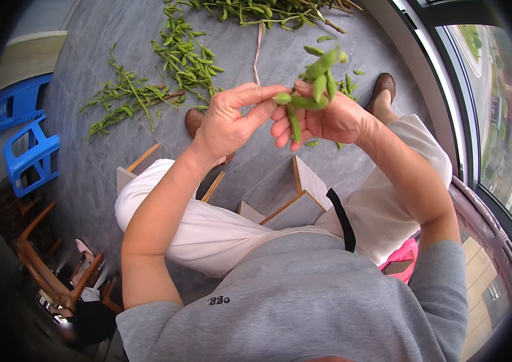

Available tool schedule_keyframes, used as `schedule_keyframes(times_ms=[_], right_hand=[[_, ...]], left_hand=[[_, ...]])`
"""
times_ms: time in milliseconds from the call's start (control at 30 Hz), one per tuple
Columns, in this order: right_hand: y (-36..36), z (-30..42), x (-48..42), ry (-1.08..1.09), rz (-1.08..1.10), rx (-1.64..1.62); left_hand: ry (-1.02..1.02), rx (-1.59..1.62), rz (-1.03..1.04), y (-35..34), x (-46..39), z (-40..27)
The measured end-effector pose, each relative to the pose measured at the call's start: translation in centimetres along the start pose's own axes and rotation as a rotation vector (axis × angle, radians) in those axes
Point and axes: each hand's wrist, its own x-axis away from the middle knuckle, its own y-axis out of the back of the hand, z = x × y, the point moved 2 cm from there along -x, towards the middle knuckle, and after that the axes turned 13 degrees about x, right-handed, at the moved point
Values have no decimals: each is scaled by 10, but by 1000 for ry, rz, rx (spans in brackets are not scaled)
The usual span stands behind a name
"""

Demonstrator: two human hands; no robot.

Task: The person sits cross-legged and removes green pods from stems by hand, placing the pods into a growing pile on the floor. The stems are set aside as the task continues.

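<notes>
My left hand [233,117] pinches the tip of a green soybean pod [282,98] between thumb and forefinger. Beside it, my right hand [328,115] holds a small cluster of soybean pods [321,81], with its thumb over the stem and its palm turned up; one pod hangs down past the fingers. Loose pods [312,143] lie on the floor beneath, partly hidden by the right hand. Beyond the hands, a long heap of podded soybean stalks [188,59] lies on the grey floor, and a smaller bunch [127,95] is to its left.
A large pile of soybean stalks [256,9] lies at the far edge, with a pink strip [257,54] running from it. Blue plastic stools [32,156] stand at left, near wooden chairs [38,262] and another person [90,316]. Open wooden-edged boxes [301,208] are between my legs. A window [486,113] is at right.
</notes>
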Motion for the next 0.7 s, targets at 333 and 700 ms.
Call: schedule_keyframes(times_ms=[333, 700], right_hand=[[-4, -13, 10, -123, -89, 198], [-31, -38, 25, -118, 193, 422]], left_hand=[[-15, -52, 26, -17, 5, 2], [498, 0, 329, -38, 18, 3]])
